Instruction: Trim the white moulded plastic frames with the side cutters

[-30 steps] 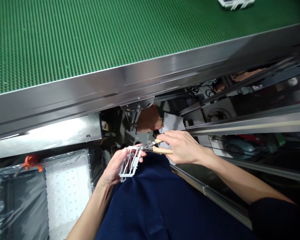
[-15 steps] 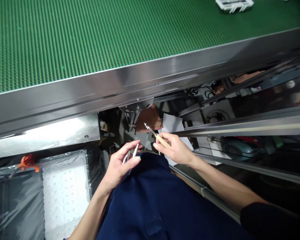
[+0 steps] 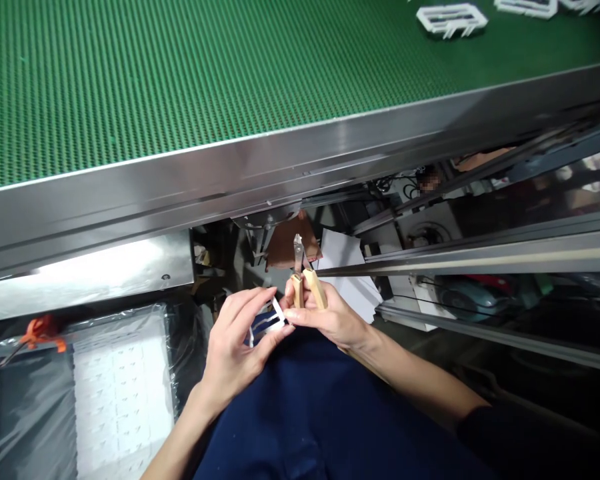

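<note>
Cutters (image 3: 304,280), biting the white plastic frame (image 3: 269,323) a second ago, now stand blades-up, gripped in the closed right hand (image 3: 330,320), clear of the frame, which the left hand (image 3: 233,347) pinches between thumb and fingertips just beside them, over the lap.

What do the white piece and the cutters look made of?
The white frame piece in the left hand looks like matte moulded plastic, thin openwork ribs; the cutters in the right hand: grey metal tips, tan handles, probably plastic sleeves.
</note>
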Demonstrator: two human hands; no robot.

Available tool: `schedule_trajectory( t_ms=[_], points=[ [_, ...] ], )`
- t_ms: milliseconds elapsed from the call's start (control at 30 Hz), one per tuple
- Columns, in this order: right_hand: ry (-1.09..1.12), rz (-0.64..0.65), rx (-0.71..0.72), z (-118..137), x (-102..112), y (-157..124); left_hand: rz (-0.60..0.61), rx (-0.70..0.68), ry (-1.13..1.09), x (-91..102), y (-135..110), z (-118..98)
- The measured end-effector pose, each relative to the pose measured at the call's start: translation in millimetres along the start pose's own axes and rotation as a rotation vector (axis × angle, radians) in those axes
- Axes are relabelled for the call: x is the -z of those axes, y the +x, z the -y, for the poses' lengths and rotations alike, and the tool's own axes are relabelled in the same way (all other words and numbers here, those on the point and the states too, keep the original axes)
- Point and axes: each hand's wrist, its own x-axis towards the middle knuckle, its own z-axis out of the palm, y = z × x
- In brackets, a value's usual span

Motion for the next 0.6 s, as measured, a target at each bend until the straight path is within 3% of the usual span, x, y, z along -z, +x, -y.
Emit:
schedule_trajectory(
  t_ms=[233,600],
  points=[
    [0.297,0.037,-0.12,-5.5,-5.5,0.1,-0.033,-0.044,0.024,0.3,0.9,-2.5],
    [0.464,-0.058,-0.16,-14.0,-12.4,0.7,-0.065,-0.069,0.024,-1.1,1.7,-2.8]
  ],
)
